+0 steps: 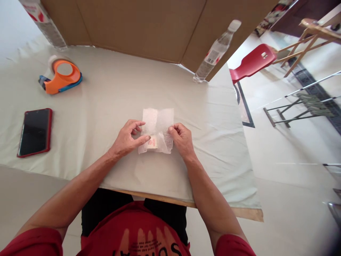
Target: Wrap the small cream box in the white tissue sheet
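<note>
Translucent wrap [163, 119], right hand [183, 139] pinching its edge, left hand [125, 139] half-open, seemingly touching it

Pale cloth [112, 81] covers the desk [250, 213], brown cardboard [141, 28] standing along its far side — to the right, a red chair [254, 64], wooden seat [319, 30] and green stool [313, 106] on a pale, shiny floor [282, 199].

Table [250, 214], wooden edge showing toward five o'clock, under pale creased cloth [112, 92]; translucent wrap [163, 119] at clock's centre, near front edge; phone [34, 131] in red case at nine, screen up; tape dispenser [52, 85], orange and blue, at ten; clear left-hand bottle [49, 32] between ten and eleven; clear right-hand bottle [211, 58] between one and two; brown cardboard [138, 28] standing at twelve.
</note>
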A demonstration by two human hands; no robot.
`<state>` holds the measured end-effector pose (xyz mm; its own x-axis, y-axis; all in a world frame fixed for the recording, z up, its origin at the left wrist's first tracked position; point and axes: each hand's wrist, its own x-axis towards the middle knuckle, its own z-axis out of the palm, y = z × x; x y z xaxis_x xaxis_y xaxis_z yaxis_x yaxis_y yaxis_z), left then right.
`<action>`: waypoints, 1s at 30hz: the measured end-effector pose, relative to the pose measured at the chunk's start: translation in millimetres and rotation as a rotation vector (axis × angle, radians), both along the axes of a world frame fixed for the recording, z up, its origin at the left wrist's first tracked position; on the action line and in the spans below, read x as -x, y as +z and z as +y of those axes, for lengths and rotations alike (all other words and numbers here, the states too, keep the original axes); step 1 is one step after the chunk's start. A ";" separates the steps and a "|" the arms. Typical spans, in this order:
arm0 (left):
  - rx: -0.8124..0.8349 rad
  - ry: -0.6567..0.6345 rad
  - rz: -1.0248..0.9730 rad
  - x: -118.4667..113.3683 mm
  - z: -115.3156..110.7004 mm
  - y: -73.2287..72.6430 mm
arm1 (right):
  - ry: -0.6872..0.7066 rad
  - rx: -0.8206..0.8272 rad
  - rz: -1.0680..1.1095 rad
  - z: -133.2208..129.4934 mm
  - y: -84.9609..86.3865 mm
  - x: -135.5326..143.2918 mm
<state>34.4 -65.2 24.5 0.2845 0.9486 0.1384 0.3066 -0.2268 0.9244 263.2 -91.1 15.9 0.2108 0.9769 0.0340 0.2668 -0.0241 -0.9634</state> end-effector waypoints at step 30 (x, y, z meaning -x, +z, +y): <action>0.099 0.397 -0.096 13.5 19.5 -4.4 | -0.251 -0.227 -0.100 9.2 -4.8 -6.2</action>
